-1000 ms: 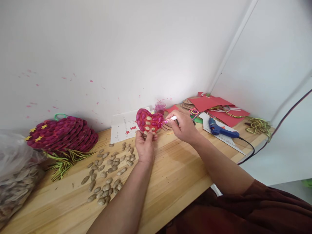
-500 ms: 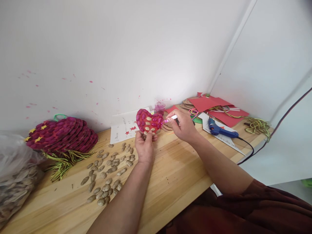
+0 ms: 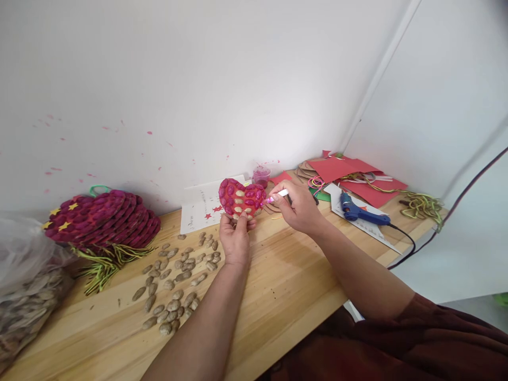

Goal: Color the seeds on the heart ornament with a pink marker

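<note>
My left hand grips the lower edge of a red heart-shaped piece, thumb in front, holding it tilted up above the table. Peanut shells cover its face, most of them painted magenta and several in the middle still pale. In my right hand is a paintbrush with a white handle, pinched between thumb and fingers. Its pink-stained tip meets the heart's right side. Behind the heart stands a clear plastic cup with magenta paint inside.
Loose peanuts lie left of my forearm. Farther left are a stack of magenta peanut-covered pieces and a plastic bag of peanuts. At right lie a corded blue glue gun, red paper and green-yellow cord.
The heart has shifted and turned slightly to the left in my left hand. The brush tip has moved a little lower along its right side. The camera view has shifted slightly.
</note>
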{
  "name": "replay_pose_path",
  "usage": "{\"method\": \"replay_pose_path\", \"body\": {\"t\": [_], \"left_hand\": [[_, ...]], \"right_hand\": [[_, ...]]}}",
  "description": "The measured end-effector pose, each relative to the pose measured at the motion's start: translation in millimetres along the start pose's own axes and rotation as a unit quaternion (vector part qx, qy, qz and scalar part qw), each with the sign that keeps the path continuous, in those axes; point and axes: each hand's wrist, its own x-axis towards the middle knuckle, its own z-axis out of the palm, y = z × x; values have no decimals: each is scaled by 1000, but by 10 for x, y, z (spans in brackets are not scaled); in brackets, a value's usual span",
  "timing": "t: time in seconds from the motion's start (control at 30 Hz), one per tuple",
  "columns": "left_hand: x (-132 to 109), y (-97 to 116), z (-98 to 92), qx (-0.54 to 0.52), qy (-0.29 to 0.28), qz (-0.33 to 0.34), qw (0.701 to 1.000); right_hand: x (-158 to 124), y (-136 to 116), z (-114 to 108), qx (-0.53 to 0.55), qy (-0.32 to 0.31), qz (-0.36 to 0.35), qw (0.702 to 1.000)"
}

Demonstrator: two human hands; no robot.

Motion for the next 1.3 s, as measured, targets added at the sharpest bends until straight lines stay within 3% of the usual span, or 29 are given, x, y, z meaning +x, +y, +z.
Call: {"method": "replay_pose_path", "body": {"t": [0.17, 0.4, 0.6, 0.77, 0.93, 1.3], "left_hand": [[0, -10, -3, 3, 0, 3, 1000], [-3, -14, -5, 7, -2, 7, 1000], [7, -22, -12, 10, -3, 4, 1000], [4, -17, -13, 6, -1, 3, 1000], [9, -21, -10, 13, -4, 0, 1000], [3, -6, -4, 11, 0, -9, 1000]], "right_hand": [[12, 57, 2, -12, 42, -5, 999], [-6, 17, 0, 6, 9, 5, 1000], [8, 38, -9, -4, 35, -4, 999], [-4, 13, -2, 7, 5, 9, 1000], [2, 40, 3, -8, 40, 2, 999], [9, 43, -9, -2, 40, -3, 999]]}}
